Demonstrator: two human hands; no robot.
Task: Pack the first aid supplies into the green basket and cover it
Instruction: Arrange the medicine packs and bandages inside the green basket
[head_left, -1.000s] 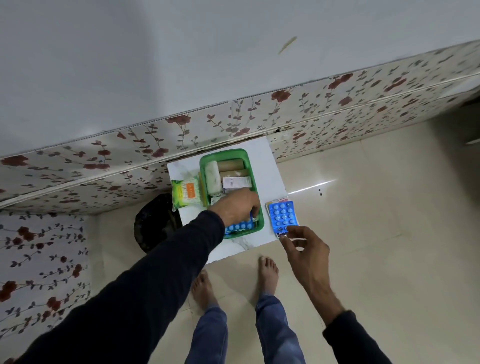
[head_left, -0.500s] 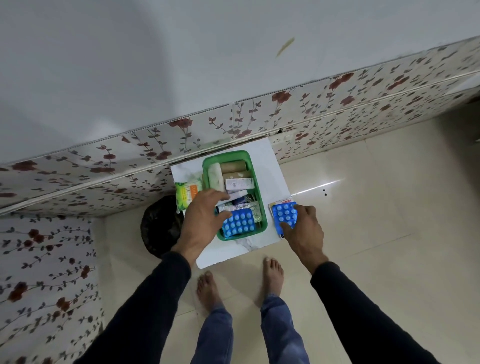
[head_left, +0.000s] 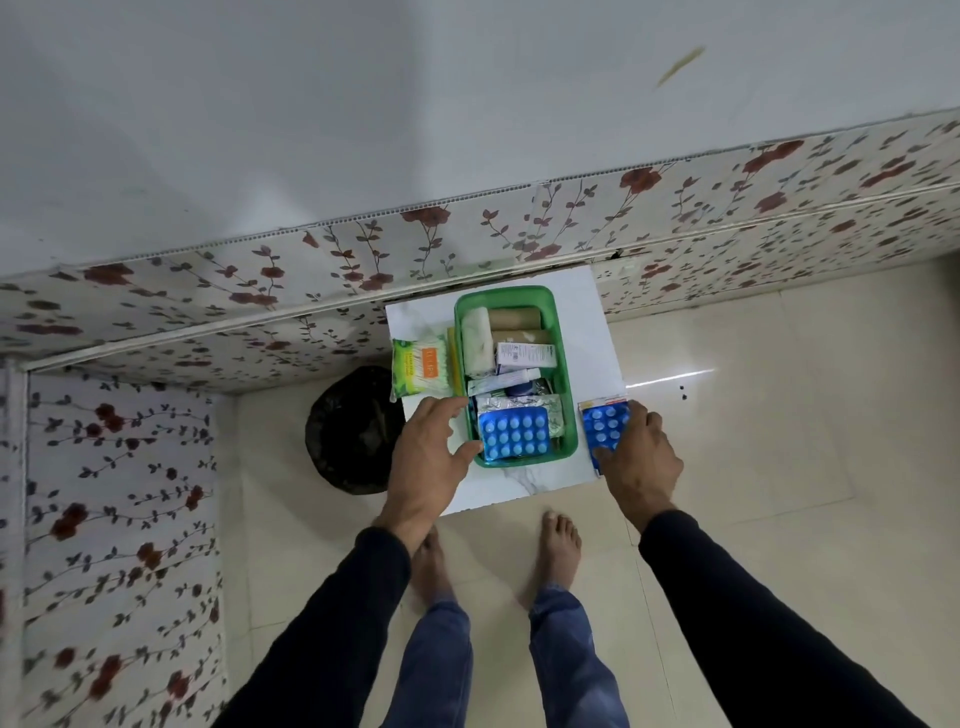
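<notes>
We had most supplies in the green basket (head_left: 566, 364), our left grip (head_left: 431, 457) spread open beside it, our right grip (head_left: 641, 457) closing on the blue blister pack (head_left: 602, 426), cotton buds (head_left: 421, 364) and cover still pending.

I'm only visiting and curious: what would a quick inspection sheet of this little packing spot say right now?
Surface: small white table against the flowered wall, partly bare.
Job's things: green basket holds rolls, a white box, a tube, foil strips and a blue pill sheet; a second blue pill sheet lies right of the basket; a cotton swab pack lies left of it. No cover seen.
Clutter: nothing seen.
Grippers: left hand open beside the basket's near left corner; right hand with fingers on the second sheet.
Cables: nothing seen.
Surroundings: tiled floor, black bin left of the table, bare feet below.
</notes>
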